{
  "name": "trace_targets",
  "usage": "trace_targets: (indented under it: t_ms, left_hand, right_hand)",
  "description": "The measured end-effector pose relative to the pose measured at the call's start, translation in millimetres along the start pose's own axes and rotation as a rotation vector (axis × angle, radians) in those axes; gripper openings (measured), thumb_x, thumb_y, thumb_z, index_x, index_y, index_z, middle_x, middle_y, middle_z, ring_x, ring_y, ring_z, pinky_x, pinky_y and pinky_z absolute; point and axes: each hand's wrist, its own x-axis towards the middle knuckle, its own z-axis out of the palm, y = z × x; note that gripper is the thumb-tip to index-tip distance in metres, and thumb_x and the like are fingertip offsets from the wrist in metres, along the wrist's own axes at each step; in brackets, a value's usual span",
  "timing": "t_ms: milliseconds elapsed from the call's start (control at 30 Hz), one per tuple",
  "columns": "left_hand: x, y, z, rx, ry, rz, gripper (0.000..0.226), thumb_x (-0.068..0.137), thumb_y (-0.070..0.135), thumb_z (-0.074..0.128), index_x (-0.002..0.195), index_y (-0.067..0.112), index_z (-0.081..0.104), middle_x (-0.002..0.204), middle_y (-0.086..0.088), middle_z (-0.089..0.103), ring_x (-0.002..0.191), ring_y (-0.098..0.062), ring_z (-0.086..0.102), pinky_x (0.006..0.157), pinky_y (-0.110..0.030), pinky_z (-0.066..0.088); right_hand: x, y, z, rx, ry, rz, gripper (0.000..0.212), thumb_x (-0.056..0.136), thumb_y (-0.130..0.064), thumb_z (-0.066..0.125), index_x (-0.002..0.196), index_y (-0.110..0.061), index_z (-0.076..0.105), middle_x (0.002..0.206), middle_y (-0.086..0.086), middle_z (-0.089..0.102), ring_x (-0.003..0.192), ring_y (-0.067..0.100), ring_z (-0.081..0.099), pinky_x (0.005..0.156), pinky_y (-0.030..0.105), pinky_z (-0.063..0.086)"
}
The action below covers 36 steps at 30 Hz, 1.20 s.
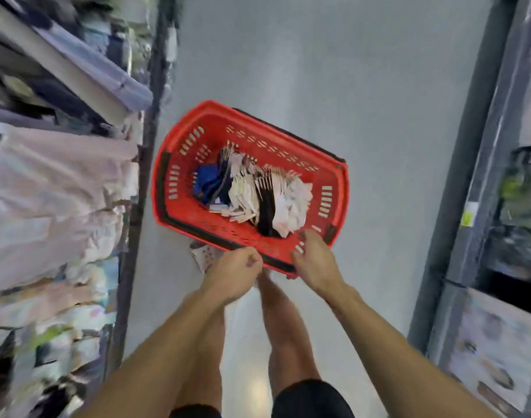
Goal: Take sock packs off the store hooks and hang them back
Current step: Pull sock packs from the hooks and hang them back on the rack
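Left hand [237, 274] and right hand [314, 262] both clamp the near rim of the red slotted plastic basket [216, 126], carded sock packs [258, 194] heaped crosswise inside, just past the right hand.

basket [258, 125]: red; rows of pale slot holes in walls; blk trim on near rim + far edge.
sock packs [258, 194]: blue w/ dark stripes at left, white/pale pink cards mid, then blk, white at right.
floor [348, 70]: pale grey, glossy.
left shelf goods [53, 188]: mostly pale pink/lilac, blurred; green + blk bits nearer.
right shelving [469, 146]: grey frame.
tag [467, 219]: yellow.
shorts [309, 399]: blk.
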Motion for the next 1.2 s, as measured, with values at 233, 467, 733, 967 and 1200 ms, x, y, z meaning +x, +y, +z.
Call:
trace_targets:
  t_ms: [233,467,733,967,1200]
  left_hand:
    - [173.6,-6.4,25.8,0.022,0.101,0.11,0.023,0.097,0.019,0.048,0.104,0.022,0.07,0.107,-0.004,0.074,0.103,-0.026,0.066,0.091,-0.039,0.052]
    - [281.3,6.0,40.5,-0.005,0.153,0.188,0.055,0.1,0.003,0.042,0.154,0.011,0.034,0.161,-0.007,0.032,0.149,-0.021,0.029,0.121,-0.033,0.024]
    - [339.3,9.7,57.6,0.083,0.218,0.047,0.085,0.097,0.025,0.057,0.159,0.017,0.0,0.166,-0.003,-0.002,0.153,-0.025,0.002,0.117,-0.043,0.026]
    - [345.9,12.6,79.9,0.036,0.387,-0.041,0.089,0.088,0.035,0.07,0.155,0.022,0.013,0.16,-0.002,0.014,0.146,-0.024,0.016,0.106,-0.049,0.031]
    - [349.5,9.3,88.3,-0.064,0.521,-0.021,0.086,0.084,0.034,0.074,0.152,0.02,0.022,0.158,0.003,0.033,0.144,-0.022,0.024,0.098,-0.049,0.03]
  right_hand:
    - [172.0,29.1,70.9,0.051,0.249,0.037,0.055,0.085,-0.01,0.057,0.138,-0.005,0.041,0.139,0.016,0.045,0.129,0.032,0.042,0.106,0.039,0.037]
    - [264.8,64.3,95.2,-0.047,0.281,0.037,0.072,0.089,-0.018,0.057,0.15,-0.008,0.019,0.154,0.014,0.027,0.14,0.033,0.03,0.107,0.045,0.038]
    - [292.7,89.1,109.0,-0.103,0.214,0.214,0.076,0.087,-0.052,0.056,0.144,-0.009,0.03,0.143,0.014,0.043,0.121,0.041,0.053,0.084,0.045,0.044]
    - [291.5,93.0,114.0,-0.026,0.176,0.198,0.059,0.092,-0.054,0.044,0.14,-0.02,0.037,0.146,0.012,0.031,0.113,0.043,0.056,0.083,0.044,0.044]
    - [301.4,94.8,106.8,0.203,0.083,0.228,0.062,0.079,-0.054,0.056,0.124,-0.014,0.041,0.107,0.008,0.067,0.091,0.031,0.068,0.079,0.043,0.056]
